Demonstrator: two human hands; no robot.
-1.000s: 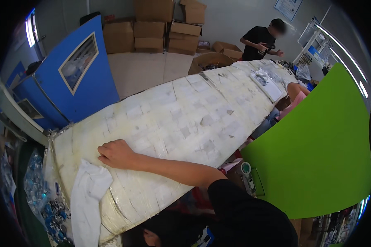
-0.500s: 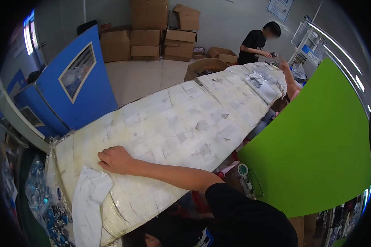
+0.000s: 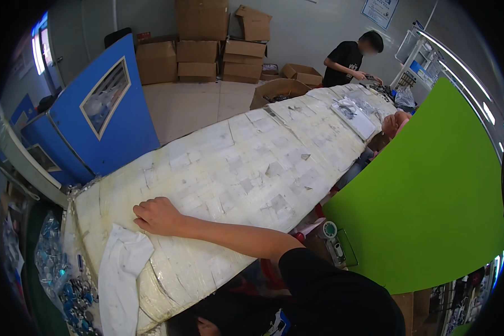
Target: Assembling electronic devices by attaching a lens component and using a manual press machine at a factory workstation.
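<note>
My right hand rests on the table near its left end, its fingers curled in and nothing showing in them. The bare forearm lies across the tabletop from a black sleeve. Just below the hand, apart from it, a crumpled white cloth drapes over the table's near-left corner. Of my left hand, only a patch of skin shows low at the lower edge, by my dark clothing; its fingers are hidden. The tabletop is covered in creased, yellowed wrapping with torn pale patches.
A blue partition stands beyond the table's left end; a bright green panel rises on the right. Bagged blue and metal parts lie lower left. Cardboard boxes line the wall. A co-worker stands at the far end.
My hands and the cloth stay put. At the far right, another person's raised arm has dropped to the table edge beside the green panel. The far co-worker's hands have shifted lower.
</note>
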